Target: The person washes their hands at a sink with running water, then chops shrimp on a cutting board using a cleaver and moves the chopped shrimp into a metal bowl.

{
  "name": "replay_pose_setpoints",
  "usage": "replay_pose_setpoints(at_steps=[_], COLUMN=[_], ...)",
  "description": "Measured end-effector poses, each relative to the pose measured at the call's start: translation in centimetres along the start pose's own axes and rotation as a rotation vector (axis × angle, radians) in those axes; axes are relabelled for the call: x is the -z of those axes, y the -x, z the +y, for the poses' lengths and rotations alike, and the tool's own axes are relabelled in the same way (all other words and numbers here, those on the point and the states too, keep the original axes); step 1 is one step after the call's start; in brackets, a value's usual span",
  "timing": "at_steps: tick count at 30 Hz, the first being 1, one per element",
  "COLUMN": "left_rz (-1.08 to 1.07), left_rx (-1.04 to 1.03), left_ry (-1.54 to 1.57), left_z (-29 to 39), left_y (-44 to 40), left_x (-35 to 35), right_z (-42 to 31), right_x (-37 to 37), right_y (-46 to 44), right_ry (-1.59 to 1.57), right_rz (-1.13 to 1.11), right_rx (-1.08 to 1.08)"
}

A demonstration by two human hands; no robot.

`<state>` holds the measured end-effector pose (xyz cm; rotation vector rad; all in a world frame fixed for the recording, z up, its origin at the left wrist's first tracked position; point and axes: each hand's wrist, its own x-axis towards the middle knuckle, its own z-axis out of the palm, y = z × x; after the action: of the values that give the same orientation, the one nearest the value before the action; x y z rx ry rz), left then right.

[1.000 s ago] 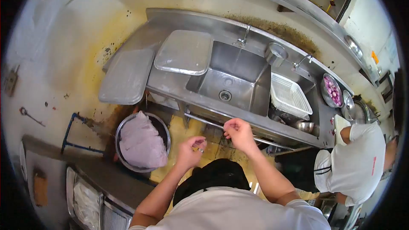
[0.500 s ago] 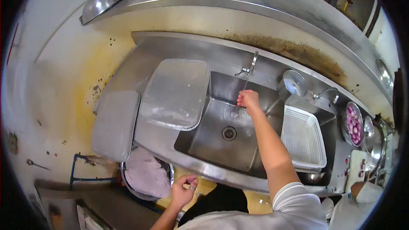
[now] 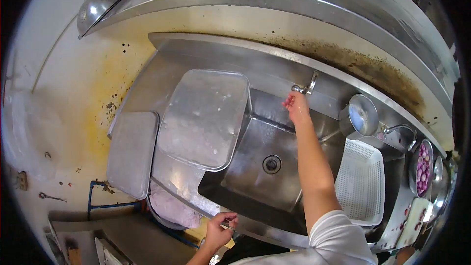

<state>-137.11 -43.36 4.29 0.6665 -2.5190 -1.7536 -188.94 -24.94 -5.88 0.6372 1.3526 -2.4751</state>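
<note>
My right hand (image 3: 297, 107) is at the lever of the left tap (image 3: 312, 83), its fingers loosely bent and apart, holding nothing. Whether it touches the lever I cannot tell. Below the forearm lies the steel sink basin (image 3: 255, 176) with a round drain (image 3: 272, 164). By the sink's front edge hovers my left hand (image 3: 221, 230), fingers loosely curled and empty, with a ring on one finger. Near it on the lower left, a bowl of pale pinkish material (image 3: 169, 203) sits partly under the counter.
A big metal tray (image 3: 206, 118) lies left of the basin, a flatter lid or tray (image 3: 131, 154) beyond it. On the right are a steel pot (image 3: 363, 115), white perforated basket (image 3: 360, 181), second tap (image 3: 402, 130), bowl of purple onions (image 3: 424, 169) and cutting board (image 3: 412, 223).
My right hand has moved up from under the tap's water stream to its lever. No stream shows now. My left hand has shifted slightly right and down as the view moved.
</note>
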Motion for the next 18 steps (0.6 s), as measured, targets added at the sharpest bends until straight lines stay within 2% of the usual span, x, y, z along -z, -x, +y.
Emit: replay_pose_setpoints(at_steps=[2,3,6,7,9,11,13,16,18], left_rz=[-0.001,-0.007,-0.021,-0.019,-0.014,-0.020,-0.010,-0.003,0.006], left_rx=[0.021,0.043,0.052,0.026,-0.018,-0.054,-0.069,-0.049,-0.038], left_ry=[-0.020,-0.020,0.007,0.005,-0.007,-0.026,-0.033,0.001,0.043], left_z=[-0.1,0.1,0.2,0.2,0.5,1.0,1.0,0.2,-0.4], left_y=[0.1,0.2,0.1,-0.1,-0.1,-0.3,-0.4,0.3,0.6], left_x=[0.0,0.0,-0.6,-0.8,-0.8,-0.8,-0.8,-1.0,-1.0], right_z=[-2.1,-2.7,0.8,0.1,0.5,0.8,0.9,-0.7,-0.2], right_x=[-0.7,-1.3,0.9,0.8,1.5,1.5,0.6,0.6,0.4], right_y=[4.7,7.9,6.8,8.8,9.8,10.0,10.7,12.5,11.9], right_ry=[-0.047,-0.178,-0.021,0.065,0.107,0.208,0.371,0.397,0.498], right_rz=[-0.071,-0.182,-0.216,-0.129,-0.098,-0.061,-0.019,-0.145,-0.025], right_rx=[0.104,0.184,0.194,0.035,0.009,0.084,0.265,0.128,0.354])
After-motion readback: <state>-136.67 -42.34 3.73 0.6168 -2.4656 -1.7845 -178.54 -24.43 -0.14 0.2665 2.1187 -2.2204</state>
